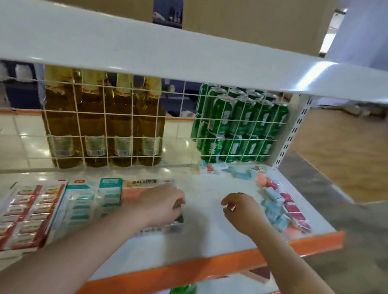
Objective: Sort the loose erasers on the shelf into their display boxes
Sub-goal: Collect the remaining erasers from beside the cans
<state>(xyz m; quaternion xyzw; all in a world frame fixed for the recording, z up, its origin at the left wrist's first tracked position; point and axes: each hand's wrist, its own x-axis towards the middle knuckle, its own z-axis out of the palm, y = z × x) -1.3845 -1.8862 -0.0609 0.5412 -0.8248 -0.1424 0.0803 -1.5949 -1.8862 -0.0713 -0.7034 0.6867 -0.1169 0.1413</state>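
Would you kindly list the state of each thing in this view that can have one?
left hand: reaching into the peach display box, fingers curled; what it holds is hidden
right hand: hovering above the shelf, loosely curled, holding nothing
red display box: open, rows filled
teal display box: open, filled
peach display box: open, contents hidden
loose erasers: scattered, unsorted
green cans: upright, stacked
bottles: upright

Korean print "지우개" shows on the pink display box (pixel 140 190); other labels too blurred.
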